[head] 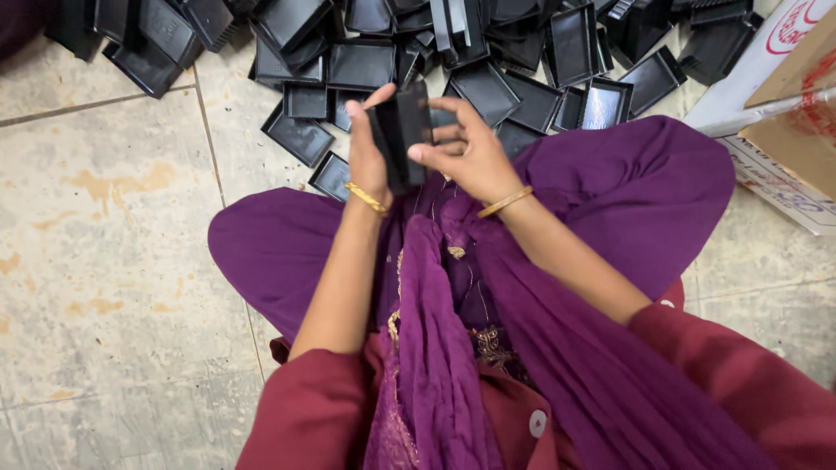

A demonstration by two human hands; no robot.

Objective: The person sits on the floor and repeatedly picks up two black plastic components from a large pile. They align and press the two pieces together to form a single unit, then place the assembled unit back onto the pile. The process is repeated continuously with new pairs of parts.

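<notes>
Seated on the tiled floor (113,261), the person grips a small stack of black plastic trays (402,130) between both hands above the lap: the left hand (367,152) clasps its left edge, thumb up, and the right hand (466,152) pinches its right side with the fingers. From 10 to 2 o'clock lies a large loose heap of like trays (488,61), seemingly unsorted, so most work looks undone. A cardboard box (797,104) sits at 2 o'clock.

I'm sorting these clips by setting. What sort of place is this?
Probably a small workshop floor: a heap of black plastic trays on worn floor tiles, with cardboard boxes beside.
</notes>
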